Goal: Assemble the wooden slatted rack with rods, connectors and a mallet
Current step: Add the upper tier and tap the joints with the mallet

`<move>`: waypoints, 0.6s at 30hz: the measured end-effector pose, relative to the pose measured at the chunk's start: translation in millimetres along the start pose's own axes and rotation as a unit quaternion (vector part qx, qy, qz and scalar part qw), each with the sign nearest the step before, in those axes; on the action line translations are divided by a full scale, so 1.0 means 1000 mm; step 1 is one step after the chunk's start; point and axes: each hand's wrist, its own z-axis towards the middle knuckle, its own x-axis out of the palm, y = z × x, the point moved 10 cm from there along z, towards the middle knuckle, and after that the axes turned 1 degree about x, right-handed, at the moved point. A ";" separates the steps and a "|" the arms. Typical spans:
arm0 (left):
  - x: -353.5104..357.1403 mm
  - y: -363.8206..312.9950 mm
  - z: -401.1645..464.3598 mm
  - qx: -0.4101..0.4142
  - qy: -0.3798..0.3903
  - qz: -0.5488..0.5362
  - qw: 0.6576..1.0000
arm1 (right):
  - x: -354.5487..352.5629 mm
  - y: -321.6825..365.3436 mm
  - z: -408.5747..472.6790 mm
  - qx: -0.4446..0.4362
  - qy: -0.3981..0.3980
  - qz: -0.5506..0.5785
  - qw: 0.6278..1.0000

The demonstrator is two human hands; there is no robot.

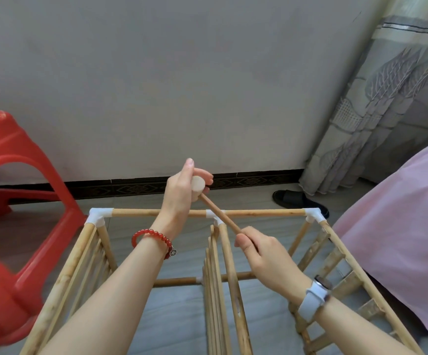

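Observation:
The wooden slatted rack [259, 213] stands on the floor before me, with three slatted panels joined by rods and white connectors [97, 216]. A small wooden mallet [198, 187] hangs above the far top rod, over the middle connector [211, 214]. My left hand [182, 192] grips the mallet's pale round head. My right hand [261, 248] grips the lower end of its thin handle [220, 216]. The handle slants from upper left down to lower right, across the middle connector.
A red plastic stool [10, 226] stands close to the rack's left side. A pink bed cover [399, 226] lies along the right. A black slipper [297, 201] sits by the wall behind the rack, near a grey patterned curtain [387, 111].

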 end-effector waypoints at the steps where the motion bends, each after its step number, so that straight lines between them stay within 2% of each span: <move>1: 0.002 -0.002 -0.002 0.000 0.002 0.014 1.000 | -0.002 0.001 0.001 -0.004 -0.009 -0.048 0.999; 4: 0.005 -0.005 -0.010 -0.003 -0.027 0.015 1.000 | -0.027 0.019 -0.002 -0.044 -0.126 -0.135 0.982; 6: -0.001 -0.008 -0.015 -0.003 -0.068 -0.029 0.997 | -0.035 0.030 -0.004 -0.062 -0.162 -0.145 0.974; 8: -0.001 -0.016 -0.017 0.011 -0.072 -0.055 0.996 | -0.033 0.033 -0.007 -0.050 -0.149 -0.093 0.983; 10: 0.010 -0.025 -0.020 0.023 -0.042 -0.060 0.997 | -0.033 0.025 -0.012 -0.018 -0.114 0.006 0.993; 12: 0.017 -0.028 -0.023 0.025 -0.015 -0.075 0.997 | -0.037 0.023 -0.014 -0.007 -0.094 0.055 0.994; 16: 0.037 -0.025 -0.032 0.014 0.051 -0.070 0.996 | -0.047 0.010 -0.024 0.021 -0.046 0.058 0.997; 18: 0.053 -0.009 -0.047 -0.011 0.113 0.020 0.993 | -0.042 -0.010 -0.036 0.052 0.002 0.010 0.999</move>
